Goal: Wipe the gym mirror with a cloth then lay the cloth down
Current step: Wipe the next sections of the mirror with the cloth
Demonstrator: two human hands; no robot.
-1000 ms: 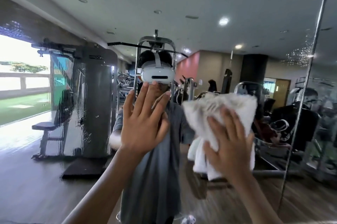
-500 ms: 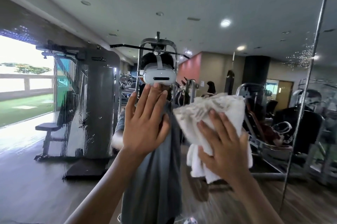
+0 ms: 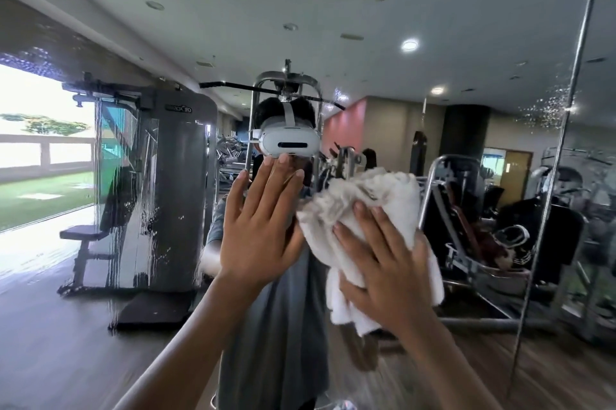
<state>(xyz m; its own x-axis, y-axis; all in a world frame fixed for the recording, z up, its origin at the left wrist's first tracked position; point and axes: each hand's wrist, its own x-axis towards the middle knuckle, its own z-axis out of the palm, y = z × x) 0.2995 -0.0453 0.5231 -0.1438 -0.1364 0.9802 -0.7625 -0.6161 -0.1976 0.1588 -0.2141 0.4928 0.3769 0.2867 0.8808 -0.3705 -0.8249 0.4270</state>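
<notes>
Right hand (image 3: 383, 263) presses the bunched cloth (image 3: 366, 209) flat-fingered against the mirror (image 3: 433, 42) (wiping contact); beside it, left hand (image 3: 263, 229), fingers straight, braces the glass.

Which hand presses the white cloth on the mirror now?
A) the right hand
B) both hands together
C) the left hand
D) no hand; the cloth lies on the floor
A: the right hand lies spread on the cloth against the mirror, while the left hand is flat on bare glass beside it.
</notes>
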